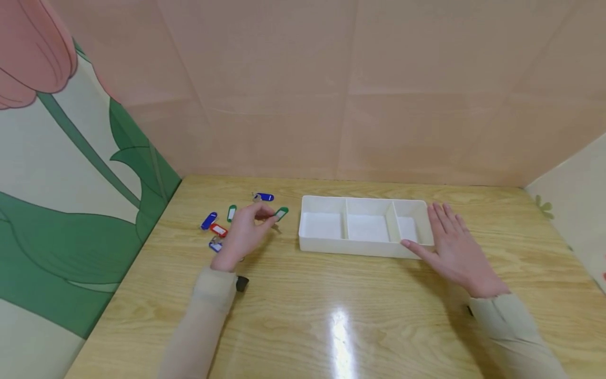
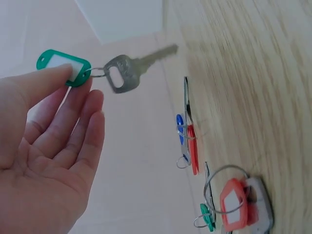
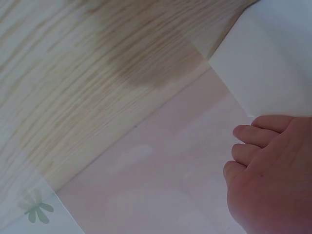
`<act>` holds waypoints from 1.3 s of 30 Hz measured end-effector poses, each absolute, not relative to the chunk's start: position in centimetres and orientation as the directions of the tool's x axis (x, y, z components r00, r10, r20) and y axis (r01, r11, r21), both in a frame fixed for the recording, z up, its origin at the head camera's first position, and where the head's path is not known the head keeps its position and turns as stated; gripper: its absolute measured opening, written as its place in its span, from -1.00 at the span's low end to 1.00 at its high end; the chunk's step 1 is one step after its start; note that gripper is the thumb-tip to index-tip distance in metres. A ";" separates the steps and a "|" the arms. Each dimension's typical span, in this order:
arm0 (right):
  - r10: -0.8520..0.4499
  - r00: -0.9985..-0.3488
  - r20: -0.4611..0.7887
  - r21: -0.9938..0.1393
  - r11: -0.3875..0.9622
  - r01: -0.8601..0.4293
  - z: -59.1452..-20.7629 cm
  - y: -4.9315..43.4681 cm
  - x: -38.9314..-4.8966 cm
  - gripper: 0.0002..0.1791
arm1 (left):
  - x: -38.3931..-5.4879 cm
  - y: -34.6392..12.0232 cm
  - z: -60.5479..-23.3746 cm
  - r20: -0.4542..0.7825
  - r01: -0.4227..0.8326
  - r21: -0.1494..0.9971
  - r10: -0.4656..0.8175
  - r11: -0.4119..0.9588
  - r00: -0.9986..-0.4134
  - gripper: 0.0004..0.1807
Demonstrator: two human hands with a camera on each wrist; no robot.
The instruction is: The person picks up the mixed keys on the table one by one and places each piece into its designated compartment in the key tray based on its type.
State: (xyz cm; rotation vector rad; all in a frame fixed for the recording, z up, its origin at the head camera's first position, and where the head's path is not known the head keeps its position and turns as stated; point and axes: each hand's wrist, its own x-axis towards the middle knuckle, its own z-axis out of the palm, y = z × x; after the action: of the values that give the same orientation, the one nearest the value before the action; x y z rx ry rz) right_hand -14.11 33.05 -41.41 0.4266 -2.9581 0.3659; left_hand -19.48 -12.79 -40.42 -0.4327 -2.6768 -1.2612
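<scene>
My left hand (image 1: 244,231) pinches a green key tag (image 2: 63,66) between thumb and fingers, raised over the table left of the tray. From the tag's ring dangles a silver key (image 2: 127,73). The white three-compartment tray (image 1: 350,246) lies lengthwise in the middle of the table. At its right end my right hand (image 1: 454,252) rests with fingers straight, the thumb on the front rim and the other fingers along the end wall. In the right wrist view, that hand (image 3: 278,170) touches the tray's wall (image 3: 263,73).
Around my left hand lie several tagged keys: a blue tag (image 1: 209,220), a red tag (image 1: 219,230), a green tag (image 1: 231,213), another blue tag (image 1: 266,197) at the back and one (image 1: 215,245) near the wrist. A pink wall (image 1: 350,131) rises behind the table.
</scene>
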 end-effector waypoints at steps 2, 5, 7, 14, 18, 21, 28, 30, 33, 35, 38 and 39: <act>-0.260 -0.952 0.161 -0.218 0.931 -0.291 -41.4 33.1 -14.1 0.17 | -19.5 -12.8 -40.5 0.281 0.333 0.737 0.182 0.587 -0.942 -0.94; -0.259 -0.952 0.164 -0.219 0.931 -0.291 -41.5 33.1 -14.1 0.17 | -19.5 -12.9 -40.5 0.311 0.348 0.746 0.164 0.568 -0.936 -0.94; -0.260 -0.951 0.166 -0.220 0.930 -0.293 -41.5 33.1 -14.2 0.17 | -19.5 -12.9 -40.5 0.324 0.352 0.752 0.153 0.557 -0.934 -0.94; -0.260 -0.946 0.192 -0.209 0.931 -0.298 -41.6 33.3 -14.0 0.16 | -19.6 -13.0 -40.6 0.346 0.365 0.762 0.140 0.535 -0.928 -0.94; -0.269 -0.944 0.193 -0.199 0.931 -0.306 -41.5 33.3 -13.9 0.14 | -19.6 -12.9 -40.6 0.348 0.361 0.763 0.130 0.536 -0.928 -0.94; -0.278 -0.943 0.184 -0.195 0.930 -0.312 -41.5 33.2 -13.9 0.12 | -19.6 -12.8 -40.5 0.355 0.361 0.767 0.117 0.531 -0.927 -0.93; -0.280 -0.946 0.163 -0.194 0.931 -0.309 -41.5 33.2 -13.9 0.12 | -19.5 -12.5 -40.0 0.377 0.373 0.780 0.097 0.502 -0.921 -0.91; -0.281 -0.946 0.160 -0.193 0.931 -0.309 -41.5 33.2 -13.9 0.12 | -19.4 -12.4 -39.8 0.376 0.370 0.786 0.090 0.496 -0.922 -0.91; -0.282 -0.946 0.158 -0.192 0.931 -0.309 -41.5 33.3 -13.9 0.12 | -19.4 -12.3 -39.5 0.368 0.360 0.797 0.083 0.485 -0.926 -0.90; -0.281 -0.947 0.157 -0.192 0.931 -0.309 -41.6 33.3 -13.9 0.12 | -19.3 -12.2 -39.4 0.366 0.358 0.801 0.080 0.479 -0.927 -0.90; -0.281 -0.947 0.158 -0.192 0.932 -0.308 -41.5 33.3 -13.9 0.12 | -19.3 -11.9 -39.2 0.369 0.358 0.806 0.073 0.472 -0.927 -0.88; -0.281 -0.947 0.158 -0.192 0.932 -0.308 -41.5 33.3 -14.0 0.12 | -19.2 -11.9 -39.2 0.371 0.359 0.806 0.069 0.470 -0.926 -0.88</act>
State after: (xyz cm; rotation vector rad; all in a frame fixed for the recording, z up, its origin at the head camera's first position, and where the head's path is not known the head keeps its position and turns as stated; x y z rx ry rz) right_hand -13.96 33.29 -41.52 0.4532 -2.9610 0.3248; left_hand -19.25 -11.85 -39.19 -0.3645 -2.4344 -1.4374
